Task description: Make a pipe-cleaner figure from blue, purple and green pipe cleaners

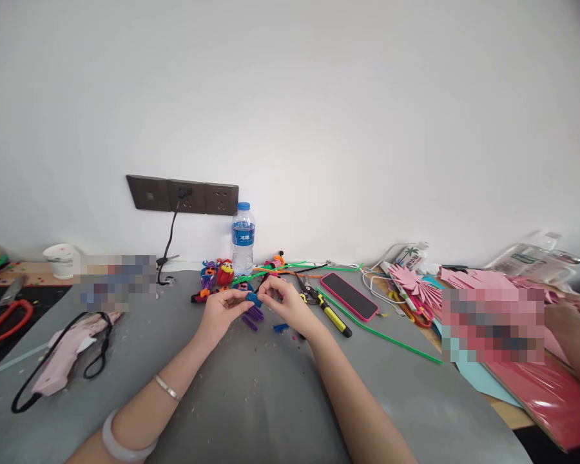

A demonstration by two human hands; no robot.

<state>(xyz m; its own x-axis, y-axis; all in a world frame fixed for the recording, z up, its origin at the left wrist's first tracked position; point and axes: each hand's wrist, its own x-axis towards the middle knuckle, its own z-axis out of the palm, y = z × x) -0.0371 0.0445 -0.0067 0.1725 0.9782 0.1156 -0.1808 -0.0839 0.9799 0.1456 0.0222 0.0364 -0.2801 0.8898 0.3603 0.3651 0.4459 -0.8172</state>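
Between my two hands, above the grey mat (251,412), is a small blue fuzzy pipe-cleaner piece (254,299). My left hand (225,310) pinches it from the left with thumb and forefinger. My right hand (287,304) grips its other side, fingers closed. Purple pipe-cleaner pieces (251,320) lie just below my fingertips, and a blue piece (281,328) rests on the mat under my right hand. Behind my hands stand small pipe-cleaner figures, one purple and orange (208,275), another red and yellow (225,273).
A water bottle (243,241) stands by the wall. Right of my hands lie yellow-black pliers (336,319), a phone (350,296) and a green pipe cleaner (391,339). A pink glue gun (62,357) with a black cord lies left. Another person's hand (577,328) is among pink papers (488,280).
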